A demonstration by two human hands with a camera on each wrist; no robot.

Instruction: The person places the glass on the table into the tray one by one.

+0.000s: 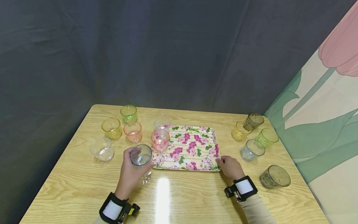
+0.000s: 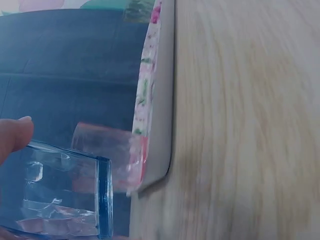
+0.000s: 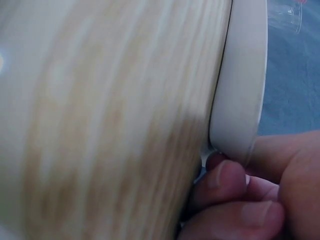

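My left hand (image 1: 130,170) grips a clear glass with a blue rim (image 1: 141,155), just off the front-left corner of a flower-patterned tray (image 1: 185,158). In the left wrist view the blue-rimmed glass (image 2: 60,195) lies near the tray's side, with the thumb (image 2: 15,135) on it. A pink glass (image 1: 160,141) stands on the tray's left part. A colourless glass (image 1: 162,122) is at its back-left corner; I cannot tell whether it is on the tray. My right hand (image 1: 231,167) pinches the tray's front-right corner, its fingers (image 3: 232,202) at the tray wall (image 3: 240,75).
Left of the tray stand green (image 1: 128,114), yellow (image 1: 112,129), pink (image 1: 133,132) and colourless (image 1: 103,151) glasses. To the right are yellow (image 1: 240,131), dark (image 1: 255,121), green (image 1: 268,137), bluish (image 1: 251,151) and grey (image 1: 274,177) ones. A dark curtain (image 1: 173,62) hangs behind the table.
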